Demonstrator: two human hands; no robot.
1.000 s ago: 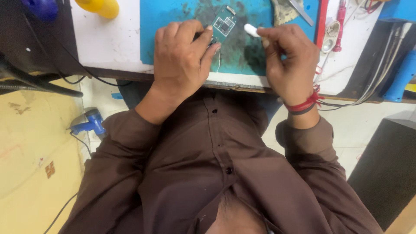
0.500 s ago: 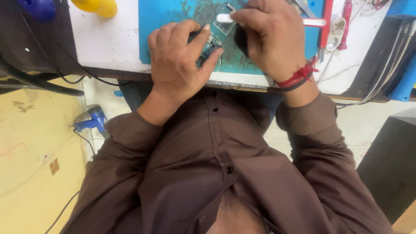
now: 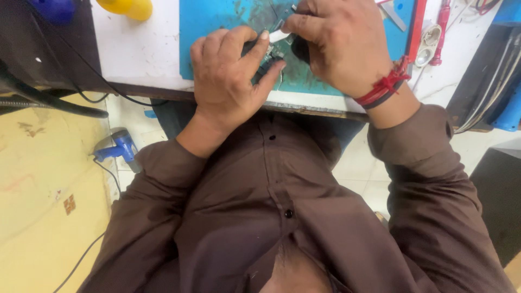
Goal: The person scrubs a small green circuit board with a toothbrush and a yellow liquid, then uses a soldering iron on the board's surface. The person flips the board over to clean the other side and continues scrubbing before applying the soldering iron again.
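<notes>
Teal mat at the worktop's near edge carries a small circuit board. Left hand pinches it still; right hand grips a white tool touching it. Best kept pinned flat, strokes light.

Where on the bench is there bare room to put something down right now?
The white bench top is bare between the yellow thing and the teal mat, left of the left hand. The mat's left part is bare too. It is crowded around the small board under both hands, and by the tools beyond the right hand.
</notes>
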